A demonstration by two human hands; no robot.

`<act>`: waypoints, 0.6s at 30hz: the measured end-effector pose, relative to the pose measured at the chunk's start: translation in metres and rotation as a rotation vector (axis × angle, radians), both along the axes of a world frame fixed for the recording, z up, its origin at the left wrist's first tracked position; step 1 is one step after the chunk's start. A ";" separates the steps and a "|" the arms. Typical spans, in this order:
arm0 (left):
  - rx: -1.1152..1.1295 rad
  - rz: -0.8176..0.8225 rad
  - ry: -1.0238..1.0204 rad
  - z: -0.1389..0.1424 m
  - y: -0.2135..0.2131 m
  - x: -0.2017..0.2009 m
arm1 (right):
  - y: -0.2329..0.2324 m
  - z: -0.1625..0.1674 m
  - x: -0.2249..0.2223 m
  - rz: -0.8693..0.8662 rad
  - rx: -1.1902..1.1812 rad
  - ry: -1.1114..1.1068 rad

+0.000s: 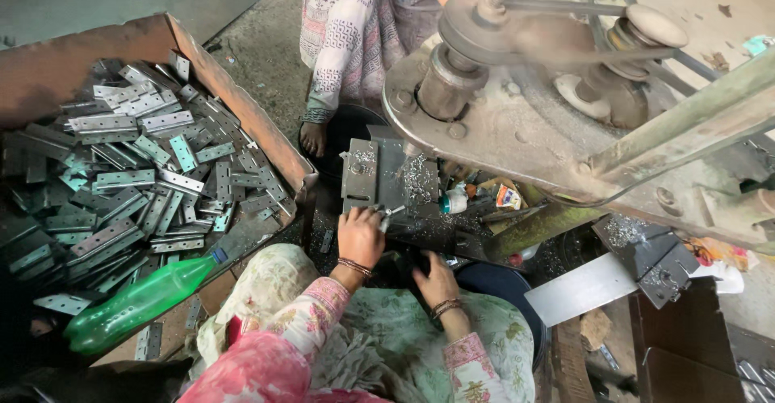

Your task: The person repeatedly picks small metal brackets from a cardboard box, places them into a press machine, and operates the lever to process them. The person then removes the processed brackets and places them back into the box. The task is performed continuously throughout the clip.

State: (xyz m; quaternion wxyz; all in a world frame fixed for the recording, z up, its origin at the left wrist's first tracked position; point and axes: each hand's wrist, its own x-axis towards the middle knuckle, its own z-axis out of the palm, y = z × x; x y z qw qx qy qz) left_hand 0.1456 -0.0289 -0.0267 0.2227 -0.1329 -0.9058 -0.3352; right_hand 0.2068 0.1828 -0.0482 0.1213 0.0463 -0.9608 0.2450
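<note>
My left hand (360, 236) rests at the near edge of a dark metal jig plate (375, 178) under the drill machine (517, 88), its fingers closed around a small metal piece, probably a hinge plate. Metal shavings (417, 178) cover the plate. My right hand (436, 280) sits lower, near my lap, fingers curled over something dark that I cannot make out. Both wrists wear bangles.
A rusty box (242, 112) full of several metal hinge plates (145, 177) stands at left, a green plastic bottle (137, 302) lying at its near corner. Another person (347, 39) sits opposite, a bare foot beside the jig. Belt pulleys (646, 27) spin above; dark boxes (686, 346) stand right.
</note>
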 end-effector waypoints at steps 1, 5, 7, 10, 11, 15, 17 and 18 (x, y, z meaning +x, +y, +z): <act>0.181 0.081 -0.196 -0.003 0.002 -0.003 | -0.001 0.003 -0.007 -0.049 -0.127 -0.038; 0.805 0.178 -0.564 -0.025 0.018 -0.023 | -0.004 0.019 -0.039 -0.190 -0.870 -0.232; 1.009 0.067 -0.543 -0.027 0.022 -0.037 | -0.005 0.027 -0.054 -0.198 -1.160 -0.248; 0.927 -0.042 -0.568 -0.016 0.018 -0.053 | -0.011 0.036 -0.072 -0.188 -1.150 -0.084; 0.694 0.010 -0.597 -0.009 0.013 -0.059 | -0.014 0.038 -0.076 -0.196 -1.054 -0.004; -0.181 0.175 -0.119 0.011 -0.002 -0.058 | -0.027 0.037 -0.083 -0.079 0.014 0.277; -0.164 0.094 -0.171 0.009 0.002 -0.049 | -0.034 0.031 -0.082 0.048 0.195 0.182; -0.157 0.053 -0.198 0.004 0.006 -0.045 | -0.037 0.028 -0.081 0.113 0.284 0.133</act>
